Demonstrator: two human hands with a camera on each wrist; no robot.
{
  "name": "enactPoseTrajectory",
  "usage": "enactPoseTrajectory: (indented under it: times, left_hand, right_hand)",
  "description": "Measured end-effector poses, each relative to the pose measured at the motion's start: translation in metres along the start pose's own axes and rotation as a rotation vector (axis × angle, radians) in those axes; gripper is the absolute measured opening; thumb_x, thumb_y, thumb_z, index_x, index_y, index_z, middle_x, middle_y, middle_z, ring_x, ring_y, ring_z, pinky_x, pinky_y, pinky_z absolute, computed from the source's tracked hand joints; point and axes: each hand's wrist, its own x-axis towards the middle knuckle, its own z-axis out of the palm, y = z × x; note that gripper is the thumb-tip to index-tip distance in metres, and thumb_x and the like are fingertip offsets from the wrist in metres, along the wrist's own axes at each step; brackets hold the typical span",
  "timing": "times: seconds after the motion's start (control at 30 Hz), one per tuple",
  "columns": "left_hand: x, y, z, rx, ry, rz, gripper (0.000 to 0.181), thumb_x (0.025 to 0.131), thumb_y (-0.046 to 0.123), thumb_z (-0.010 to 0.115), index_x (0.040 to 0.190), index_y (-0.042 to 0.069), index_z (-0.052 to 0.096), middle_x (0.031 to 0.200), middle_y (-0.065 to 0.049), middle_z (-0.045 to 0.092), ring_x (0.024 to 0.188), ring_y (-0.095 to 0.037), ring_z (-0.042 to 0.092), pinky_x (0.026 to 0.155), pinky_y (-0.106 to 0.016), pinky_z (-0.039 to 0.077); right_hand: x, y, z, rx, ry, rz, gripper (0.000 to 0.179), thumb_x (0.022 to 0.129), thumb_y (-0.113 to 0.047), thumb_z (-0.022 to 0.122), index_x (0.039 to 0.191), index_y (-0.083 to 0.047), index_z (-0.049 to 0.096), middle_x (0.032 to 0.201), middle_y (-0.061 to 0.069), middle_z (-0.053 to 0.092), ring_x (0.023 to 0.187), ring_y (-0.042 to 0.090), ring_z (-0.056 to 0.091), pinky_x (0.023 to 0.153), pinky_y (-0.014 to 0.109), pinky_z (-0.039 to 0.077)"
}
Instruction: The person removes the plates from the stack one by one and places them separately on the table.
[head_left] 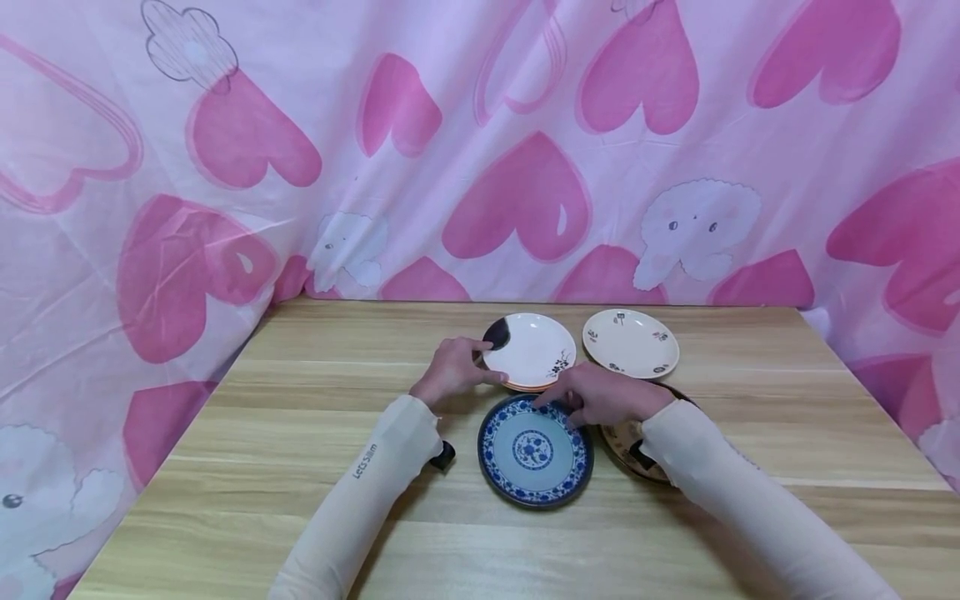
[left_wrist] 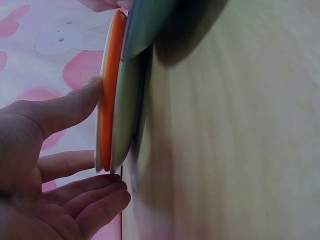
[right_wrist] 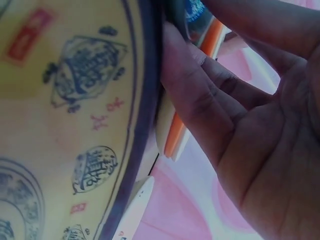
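In the head view my left hand (head_left: 453, 371) holds the left edge of a round white plate (head_left: 531, 346) with a black patch and dark flowers. The left wrist view shows its thumb and index finger against the rim, and an orange-edged plate (left_wrist: 114, 65) and a pale plate (left_wrist: 125, 115) stacked underneath. My right hand (head_left: 603, 396) grips the upper right rim of a blue-patterned plate (head_left: 534, 467), with thumb and index finger on the edge. Its fingertip contact is partly hidden in the right wrist view.
A brown patterned plate (head_left: 622, 446) lies partly under my right wrist. Behind it sits a cream plate (head_left: 630, 342) with small motifs. The wooden table (head_left: 315, 400) ends at a pink heart-print curtain (head_left: 517, 200).
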Motion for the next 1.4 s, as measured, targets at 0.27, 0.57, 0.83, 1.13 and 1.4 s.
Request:
enactPoseTrajectory:
  times: [0.27, 0.57, 0.83, 1.13, 1.4]
  left_hand:
    - [0.0, -0.001, 0.0, 0.011, 0.03, 0.02, 0.075, 0.079, 0.037, 0.085, 0.143, 0.012, 0.055, 0.14, -0.012, 0.062, 0.127, -0.028, 0.054, 0.111, -0.043, 0.047]
    - [-0.001, -0.002, 0.001, -0.014, 0.052, 0.041, 0.075, 0.078, 0.031, 0.087, 0.141, 0.006, 0.056, 0.111, -0.009, 0.07, 0.098, -0.022, 0.059, 0.088, -0.033, 0.054]
    - [-0.003, -0.004, 0.001, -0.071, 0.063, 0.07, 0.058, 0.088, 0.029, 0.078, 0.137, 0.005, 0.059, 0.114, -0.01, 0.07, 0.101, -0.022, 0.061, 0.092, -0.036, 0.057]
    - [-0.001, -0.008, 0.004, -0.081, 0.105, 0.078, 0.043, 0.093, 0.025, 0.071, 0.131, 0.007, 0.064, 0.108, -0.008, 0.071, 0.095, -0.018, 0.059, 0.085, -0.03, 0.055]
    - [-0.001, -0.005, 0.0, -0.088, 0.084, 0.091, 0.046, 0.092, 0.025, 0.072, 0.134, 0.007, 0.062, 0.105, -0.008, 0.069, 0.093, -0.019, 0.059, 0.08, -0.028, 0.053]
  right_hand:
    - [-0.003, 0.006, -0.011, 0.075, 0.063, 0.002, 0.044, 0.09, -0.011, 0.074, 0.132, -0.024, 0.067, 0.096, -0.004, 0.07, 0.086, 0.01, 0.064, 0.072, 0.022, 0.058]
    - [0.007, 0.021, -0.018, 0.115, 0.329, 0.097, 0.038, 0.092, -0.013, 0.07, 0.129, -0.005, 0.065, 0.094, 0.007, 0.072, 0.081, 0.015, 0.064, 0.069, 0.027, 0.055]
    - [0.014, 0.033, -0.017, 0.056, 0.438, 0.239, 0.047, 0.09, -0.014, 0.07, 0.129, 0.008, 0.059, 0.097, 0.016, 0.074, 0.085, 0.024, 0.067, 0.084, 0.043, 0.057]
    - [0.02, 0.038, -0.014, 0.05, 0.486, 0.253, 0.04, 0.086, -0.006, 0.068, 0.123, 0.008, 0.065, 0.096, 0.017, 0.075, 0.087, 0.028, 0.067, 0.103, 0.053, 0.049]
    - [0.023, 0.039, -0.014, 0.097, 0.465, 0.294, 0.042, 0.087, -0.005, 0.066, 0.127, 0.008, 0.063, 0.097, 0.016, 0.072, 0.084, 0.023, 0.065, 0.08, 0.038, 0.057]
